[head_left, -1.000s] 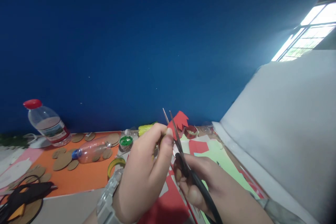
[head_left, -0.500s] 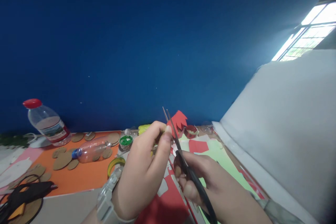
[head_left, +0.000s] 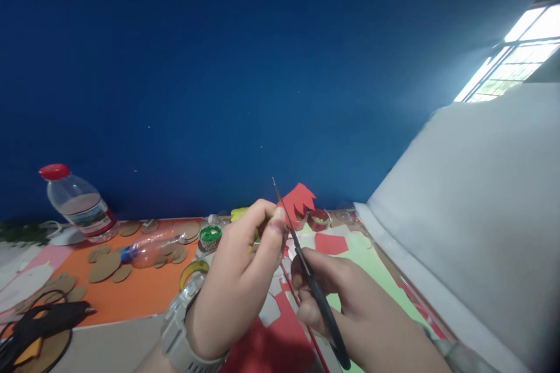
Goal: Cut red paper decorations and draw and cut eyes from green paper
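The left hand (head_left: 238, 282), a watch (head_left: 181, 326) at its wrist, pinches a jagged red cut-out (head_left: 300, 197) between thumb and bent fingers. The right hand (head_left: 350, 303) is curled closed round the black handles of the scissors (head_left: 324, 306); the blades lie together, pointing far and slightly left, and cross in front of the cut-out just beside the left thumb. The cut-out is raised above the table's far side. Left: a clear bottle (head_left: 153, 249) on an orange sheet (head_left: 149, 297), among cardboard discs (head_left: 105, 268); nearer, a glue gun (head_left: 65, 316). Right: green paper (head_left: 380, 280).
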Tool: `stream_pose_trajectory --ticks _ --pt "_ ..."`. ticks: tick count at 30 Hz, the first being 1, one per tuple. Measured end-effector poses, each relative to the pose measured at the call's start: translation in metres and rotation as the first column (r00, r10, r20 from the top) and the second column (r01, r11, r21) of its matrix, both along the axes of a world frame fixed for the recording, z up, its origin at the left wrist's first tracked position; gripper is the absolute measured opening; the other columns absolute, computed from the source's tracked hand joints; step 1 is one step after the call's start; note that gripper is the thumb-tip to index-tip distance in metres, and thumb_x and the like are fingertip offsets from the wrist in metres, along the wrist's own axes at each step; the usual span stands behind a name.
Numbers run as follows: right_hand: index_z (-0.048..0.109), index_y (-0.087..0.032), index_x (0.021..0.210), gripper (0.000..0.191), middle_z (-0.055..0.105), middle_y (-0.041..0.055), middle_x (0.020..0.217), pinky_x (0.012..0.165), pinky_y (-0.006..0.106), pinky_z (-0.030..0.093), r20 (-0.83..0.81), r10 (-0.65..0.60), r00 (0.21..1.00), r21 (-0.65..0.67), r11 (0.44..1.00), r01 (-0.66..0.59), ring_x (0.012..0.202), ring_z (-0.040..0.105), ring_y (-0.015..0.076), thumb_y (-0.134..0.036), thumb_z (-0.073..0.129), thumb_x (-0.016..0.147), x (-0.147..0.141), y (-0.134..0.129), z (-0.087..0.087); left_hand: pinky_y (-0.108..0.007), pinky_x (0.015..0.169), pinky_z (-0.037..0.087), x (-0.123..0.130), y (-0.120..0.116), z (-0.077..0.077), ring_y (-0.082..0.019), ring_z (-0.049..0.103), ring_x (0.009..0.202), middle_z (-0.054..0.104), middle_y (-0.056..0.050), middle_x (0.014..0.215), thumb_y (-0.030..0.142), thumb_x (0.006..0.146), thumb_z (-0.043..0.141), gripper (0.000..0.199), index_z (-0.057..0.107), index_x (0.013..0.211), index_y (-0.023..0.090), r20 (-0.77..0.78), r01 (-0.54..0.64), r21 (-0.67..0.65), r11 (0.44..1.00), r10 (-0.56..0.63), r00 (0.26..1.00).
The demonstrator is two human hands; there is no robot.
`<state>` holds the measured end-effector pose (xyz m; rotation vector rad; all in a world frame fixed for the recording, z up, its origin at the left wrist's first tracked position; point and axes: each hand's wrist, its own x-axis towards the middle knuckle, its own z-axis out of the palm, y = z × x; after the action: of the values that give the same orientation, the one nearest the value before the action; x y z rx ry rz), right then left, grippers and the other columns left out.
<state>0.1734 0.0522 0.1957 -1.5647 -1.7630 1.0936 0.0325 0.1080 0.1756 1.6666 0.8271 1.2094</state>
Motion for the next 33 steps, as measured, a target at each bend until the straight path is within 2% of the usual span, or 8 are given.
stream_pose_trajectory --ticks 8,13,16,22,26,30,33 --pt "0.050 -0.019 0.079 0.002 0.053 -0.0018 0.072 0.059 0.022 0.039 0.031 0.085 0.996 -0.024 0.996 -0.085 0.064 0.046 0.0122 -0.019 0.052 0.081 0.006 -0.002 0.004 -0.020 0.051 0.033 0.000 -0.004 0.002 -0.008 0.040 0.056 0.044 0.004 0.063 0.032 0.097 0.036 0.028 0.044 0.074 0.020 0.068 0.037 0.054 0.998 -0.040 0.997" --pt "0.052 -0.019 0.077 0.010 0.057 0.0013 0.074 0.062 0.026 0.042 -0.001 0.115 0.993 -0.064 0.991 -0.115 0.065 0.049 0.0155 -0.022 0.059 0.070 0.010 -0.005 0.011 -0.020 0.050 0.033 -0.004 -0.006 0.008 -0.008 0.040 0.054 0.045 0.003 0.063 0.030 0.097 0.036 0.027 0.046 0.075 0.019 0.055 0.113 0.086 0.990 -0.118 0.991" --pt "0.051 -0.019 0.075 0.008 0.058 0.0026 0.072 0.059 0.027 0.042 0.023 0.080 0.997 -0.057 0.995 -0.079 0.063 0.048 0.0163 -0.019 0.056 0.069 0.008 -0.007 0.013 -0.021 0.051 0.034 -0.007 -0.005 0.008 -0.008 0.040 0.055 0.045 0.003 0.064 0.029 0.098 0.034 0.028 0.044 0.074 0.019 0.004 0.145 0.109 0.983 -0.147 0.989" --pt "0.055 -0.018 0.079 0.010 0.059 0.0018 0.075 0.058 0.023 0.042 0.018 0.080 0.997 -0.073 0.994 -0.079 0.063 0.049 0.0142 -0.020 0.060 0.070 0.011 -0.010 0.010 -0.021 0.052 0.033 -0.006 -0.003 -0.001 -0.009 0.041 0.058 0.045 0.003 0.065 0.026 0.098 0.036 0.022 0.047 0.079 0.020 0.019 0.105 0.173 0.979 -0.109 0.994" --pt "0.058 -0.019 0.082 0.012 0.059 0.0004 0.075 0.063 0.023 0.043 0.070 0.046 0.996 -0.075 0.996 -0.040 0.066 0.051 0.0138 -0.016 0.059 0.070 0.011 -0.010 0.010 -0.021 0.056 0.034 -0.006 -0.002 -0.001 -0.008 0.040 0.058 0.045 0.003 0.067 0.028 0.098 0.034 0.022 0.048 0.083 0.021 -0.009 0.126 0.167 0.978 -0.126 0.992" --pt "0.059 -0.018 0.085 0.019 0.060 0.0011 0.073 0.058 0.023 0.043 0.114 0.080 0.990 -0.122 0.990 -0.066 0.064 0.052 0.0145 -0.013 0.056 0.067 0.009 -0.008 0.013 -0.021 0.058 0.034 -0.005 -0.001 -0.001 -0.008 0.041 0.059 0.045 0.004 0.067 0.028 0.098 0.035 0.022 0.049 0.083 0.021 0.000 0.138 0.164 0.977 -0.140 0.990" --pt "0.057 -0.018 0.081 0.014 0.062 0.0031 0.074 0.059 0.025 0.045 0.103 0.056 0.993 -0.073 0.996 -0.049 0.064 0.054 0.0162 -0.015 0.054 0.068 0.009 -0.009 0.015 -0.021 0.056 0.034 -0.004 -0.002 -0.003 -0.008 0.041 0.059 0.045 0.003 0.066 0.027 0.098 0.036 0.022 0.048 0.080 0.020 0.024 0.137 0.166 0.976 -0.143 0.989"
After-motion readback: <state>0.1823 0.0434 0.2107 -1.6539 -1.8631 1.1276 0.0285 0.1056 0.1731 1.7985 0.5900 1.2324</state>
